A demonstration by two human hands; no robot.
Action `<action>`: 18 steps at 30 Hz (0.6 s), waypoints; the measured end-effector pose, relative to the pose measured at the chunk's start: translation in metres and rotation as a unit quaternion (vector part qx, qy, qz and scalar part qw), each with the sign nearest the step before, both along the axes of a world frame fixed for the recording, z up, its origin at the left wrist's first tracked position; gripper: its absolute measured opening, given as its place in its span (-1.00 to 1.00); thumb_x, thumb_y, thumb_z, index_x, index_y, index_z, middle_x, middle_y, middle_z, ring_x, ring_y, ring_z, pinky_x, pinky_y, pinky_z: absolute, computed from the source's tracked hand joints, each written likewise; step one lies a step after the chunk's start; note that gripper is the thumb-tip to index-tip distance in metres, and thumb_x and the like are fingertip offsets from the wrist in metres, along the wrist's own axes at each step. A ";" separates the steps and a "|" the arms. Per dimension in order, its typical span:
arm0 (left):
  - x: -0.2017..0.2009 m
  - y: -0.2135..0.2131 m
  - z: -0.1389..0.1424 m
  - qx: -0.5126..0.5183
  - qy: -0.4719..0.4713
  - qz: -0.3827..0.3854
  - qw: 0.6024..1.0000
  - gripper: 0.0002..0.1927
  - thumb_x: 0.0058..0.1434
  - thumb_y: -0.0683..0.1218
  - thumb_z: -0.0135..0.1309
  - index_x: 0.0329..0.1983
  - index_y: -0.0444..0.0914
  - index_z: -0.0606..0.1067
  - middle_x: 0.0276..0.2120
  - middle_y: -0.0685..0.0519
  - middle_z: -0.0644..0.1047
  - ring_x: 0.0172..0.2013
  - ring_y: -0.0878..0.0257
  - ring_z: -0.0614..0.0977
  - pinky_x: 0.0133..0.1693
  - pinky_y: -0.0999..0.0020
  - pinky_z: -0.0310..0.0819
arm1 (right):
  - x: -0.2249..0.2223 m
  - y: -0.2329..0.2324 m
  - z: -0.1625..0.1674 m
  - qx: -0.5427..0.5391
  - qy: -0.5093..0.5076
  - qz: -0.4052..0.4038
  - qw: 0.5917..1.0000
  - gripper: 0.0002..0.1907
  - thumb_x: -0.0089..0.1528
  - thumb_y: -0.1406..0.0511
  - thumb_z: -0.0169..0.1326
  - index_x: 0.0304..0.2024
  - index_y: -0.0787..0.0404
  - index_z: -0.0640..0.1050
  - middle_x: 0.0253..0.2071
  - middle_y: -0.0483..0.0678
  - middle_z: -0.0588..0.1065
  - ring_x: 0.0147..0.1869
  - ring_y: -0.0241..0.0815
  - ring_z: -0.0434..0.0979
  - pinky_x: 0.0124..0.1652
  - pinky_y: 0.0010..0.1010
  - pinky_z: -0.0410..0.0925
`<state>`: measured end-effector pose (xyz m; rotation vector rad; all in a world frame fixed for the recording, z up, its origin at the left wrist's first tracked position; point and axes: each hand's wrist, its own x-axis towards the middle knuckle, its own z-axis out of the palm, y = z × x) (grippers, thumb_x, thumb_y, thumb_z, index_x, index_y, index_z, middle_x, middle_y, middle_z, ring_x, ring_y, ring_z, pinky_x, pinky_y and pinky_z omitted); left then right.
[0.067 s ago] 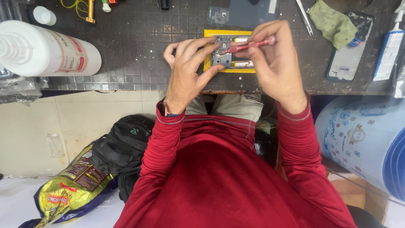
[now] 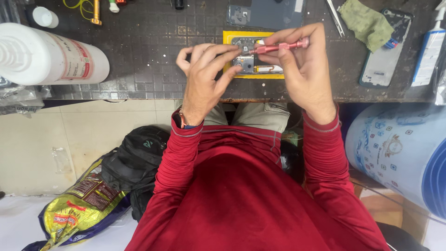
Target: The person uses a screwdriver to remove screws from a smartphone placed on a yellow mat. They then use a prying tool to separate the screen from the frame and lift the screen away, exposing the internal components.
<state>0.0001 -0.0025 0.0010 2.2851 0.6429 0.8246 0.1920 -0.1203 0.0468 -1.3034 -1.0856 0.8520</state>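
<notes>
An opened phone (image 2: 248,59) with its circuit board showing lies on a yellow pad (image 2: 229,37) on the dark tiled worktop. My right hand (image 2: 302,69) holds a pink screwdriver (image 2: 281,46) nearly level, its tip pointing left onto the board. My left hand (image 2: 204,76) rests beside it, fingertips pressing on the phone's left part and touching the screwdriver's tip end. My red sleeves fill the lower view.
A large white bottle (image 2: 46,58) lies on its side at the left. A green cloth (image 2: 369,21), a phone back cover (image 2: 385,56), tweezers (image 2: 335,16) and a white tube (image 2: 429,46) lie at the right. A black bag (image 2: 137,158) and blue barrel (image 2: 399,153) stand below.
</notes>
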 end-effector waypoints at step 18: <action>0.046 0.024 0.010 0.084 -0.042 0.074 0.993 -0.89 0.35 -0.08 0.25 -0.21 -0.10 0.52 -0.20 0.22 0.57 0.02 0.19 0.49 0.19 0.06 -0.06 | 0.025 -0.066 -0.060 0.087 0.084 -0.231 0.965 -0.25 0.52 0.60 0.06 0.49 0.07 -0.09 -0.05 0.03 0.38 -0.06 -0.15 0.47 0.07 -0.23 0.52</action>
